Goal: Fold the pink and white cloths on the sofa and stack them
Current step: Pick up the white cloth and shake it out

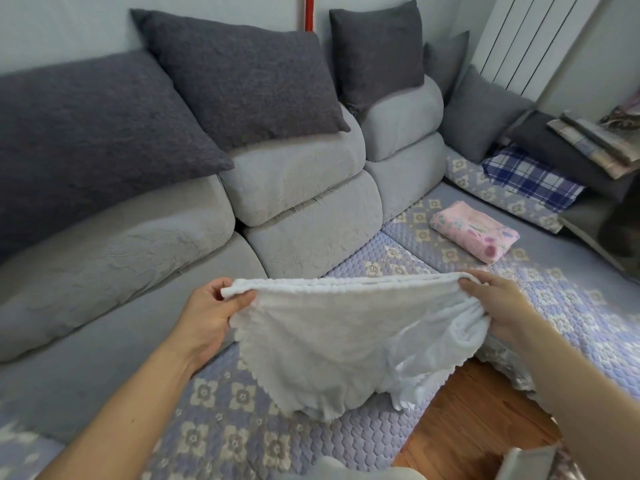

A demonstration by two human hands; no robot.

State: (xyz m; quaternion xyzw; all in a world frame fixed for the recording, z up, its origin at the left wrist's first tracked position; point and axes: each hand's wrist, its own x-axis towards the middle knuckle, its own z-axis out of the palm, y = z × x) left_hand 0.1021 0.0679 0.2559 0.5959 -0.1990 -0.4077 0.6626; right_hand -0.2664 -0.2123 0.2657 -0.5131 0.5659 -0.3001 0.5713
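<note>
A white cloth [332,341] with a scalloped edge hangs in the air above the sofa seat, doubled over along its top edge. My left hand [211,313] pinches its top left corner. My right hand [498,306] grips the bunched top right corner. The cloth's lower edge droops to the quilted seat cover [242,420]. A pink cloth [474,230] with a floral print lies folded on the seat farther back to the right, apart from both hands.
The grey corner sofa [294,209] carries dark grey cushions [239,77] along its back. A blue plaid cloth [530,178] and a pile of folded fabrics [595,140] lie at the far right. Wooden floor [478,420] shows below the seat edge.
</note>
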